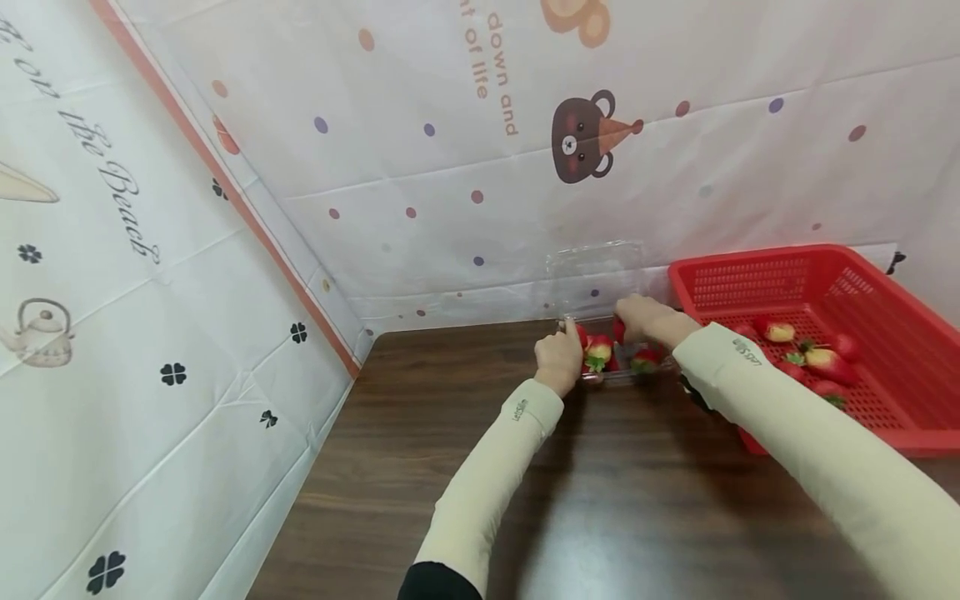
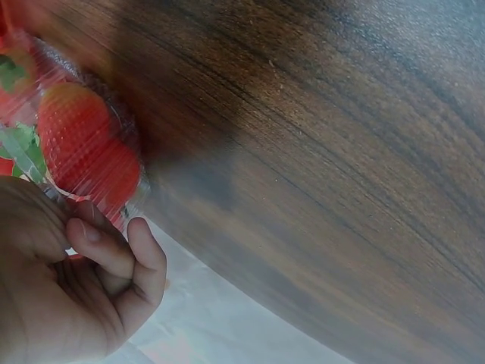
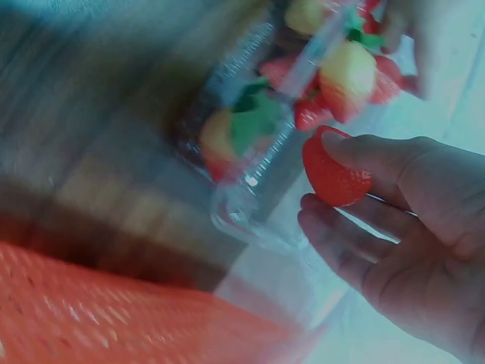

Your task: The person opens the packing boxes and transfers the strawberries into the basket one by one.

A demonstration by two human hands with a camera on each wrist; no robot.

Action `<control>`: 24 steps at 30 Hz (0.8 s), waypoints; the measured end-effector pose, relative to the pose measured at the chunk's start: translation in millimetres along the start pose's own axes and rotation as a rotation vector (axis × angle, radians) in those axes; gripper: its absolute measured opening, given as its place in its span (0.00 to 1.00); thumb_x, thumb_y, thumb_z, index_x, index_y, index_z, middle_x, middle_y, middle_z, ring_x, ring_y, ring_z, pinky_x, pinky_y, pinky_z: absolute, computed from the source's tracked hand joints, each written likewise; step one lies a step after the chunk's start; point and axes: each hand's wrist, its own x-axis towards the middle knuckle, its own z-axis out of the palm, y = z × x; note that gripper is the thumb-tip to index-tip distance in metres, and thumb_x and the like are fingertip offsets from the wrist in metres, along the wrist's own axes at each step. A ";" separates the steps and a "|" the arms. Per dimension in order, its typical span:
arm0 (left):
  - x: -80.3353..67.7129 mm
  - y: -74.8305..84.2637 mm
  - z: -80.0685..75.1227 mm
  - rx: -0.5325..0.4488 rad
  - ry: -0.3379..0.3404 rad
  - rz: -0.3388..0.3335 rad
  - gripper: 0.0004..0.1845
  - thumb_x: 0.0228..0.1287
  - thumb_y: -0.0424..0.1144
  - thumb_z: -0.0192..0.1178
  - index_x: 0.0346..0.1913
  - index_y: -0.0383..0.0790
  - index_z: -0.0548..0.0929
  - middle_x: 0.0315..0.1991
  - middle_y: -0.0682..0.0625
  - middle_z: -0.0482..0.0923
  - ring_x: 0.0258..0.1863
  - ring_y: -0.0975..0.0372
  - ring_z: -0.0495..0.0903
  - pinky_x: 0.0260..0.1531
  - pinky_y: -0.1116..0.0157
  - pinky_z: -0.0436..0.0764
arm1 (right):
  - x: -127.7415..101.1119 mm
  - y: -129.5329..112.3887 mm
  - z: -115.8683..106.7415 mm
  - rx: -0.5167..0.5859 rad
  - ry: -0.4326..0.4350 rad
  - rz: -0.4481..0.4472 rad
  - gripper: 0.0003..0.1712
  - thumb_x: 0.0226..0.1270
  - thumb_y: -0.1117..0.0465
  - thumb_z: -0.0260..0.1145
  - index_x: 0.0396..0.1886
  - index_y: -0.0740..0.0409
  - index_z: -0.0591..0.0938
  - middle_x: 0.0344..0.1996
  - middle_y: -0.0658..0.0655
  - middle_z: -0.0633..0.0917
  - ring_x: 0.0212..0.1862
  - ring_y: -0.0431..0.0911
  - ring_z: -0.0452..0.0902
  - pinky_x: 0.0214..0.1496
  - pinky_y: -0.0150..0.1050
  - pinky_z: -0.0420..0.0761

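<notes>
At the tabletop's (image 1: 465, 400) far edge, my left hand (image 1: 558, 360) grips the clear plastic clamshell box (image 3: 250, 163) by its near-left corner; my right hand (image 3: 394, 227) pinches one strawberry (image 3: 333, 173) just beside it. Several berries are boxed; more remain in the red basket (image 1: 885, 275) on the right.

A makeshift staged corner, homely rather than industrial, is suggested. A dark wood-grain table (image 1: 465, 467) is enclosed on two sides by hung printed sheets: a cartoon bear (image 1: 581, 137), coloured dots and lettering are shown on the back sheet (image 1: 675, 183), while clovers and a teapot are printed on the side sheet (image 1: 150, 333). Household goods are seen: a red plastic basket (image 1: 892, 333) and a clear plastic punnet (image 1: 600, 275) of strawberries (image 1: 598, 350).
</notes>
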 end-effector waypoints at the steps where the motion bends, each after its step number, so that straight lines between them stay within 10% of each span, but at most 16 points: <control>1: 0.4 -1.2 0.2 -0.005 0.003 -0.004 0.27 0.82 0.43 0.44 0.79 0.48 0.58 0.43 0.55 0.89 0.37 0.63 0.88 0.29 0.64 0.82 | 0.3 -0.6 -3.9 0.000 0.017 -0.014 0.14 0.56 0.72 0.73 0.43 0.69 0.83 0.35 0.65 0.85 0.36 0.53 0.81 0.41 0.49 0.84; 11: 1.7 -10.8 1.6 -0.012 0.020 -0.012 0.26 0.81 0.42 0.43 0.77 0.46 0.60 0.46 0.53 0.89 0.40 0.61 0.89 0.32 0.63 0.83 | -8.1 4.8 -39.7 -0.048 0.140 -0.046 0.22 0.57 0.78 0.67 0.53 0.69 0.82 0.44 0.70 0.86 0.42 0.58 0.84 0.43 0.52 0.85; 24: 4.9 -21.4 0.7 -0.031 0.032 -0.032 0.24 0.81 0.41 0.43 0.76 0.45 0.62 0.48 0.52 0.88 0.41 0.60 0.89 0.32 0.63 0.83 | -42.3 69.5 -81.0 -0.069 0.185 0.037 0.18 0.56 0.83 0.61 0.47 0.73 0.80 0.39 0.70 0.83 0.38 0.56 0.78 0.38 0.50 0.80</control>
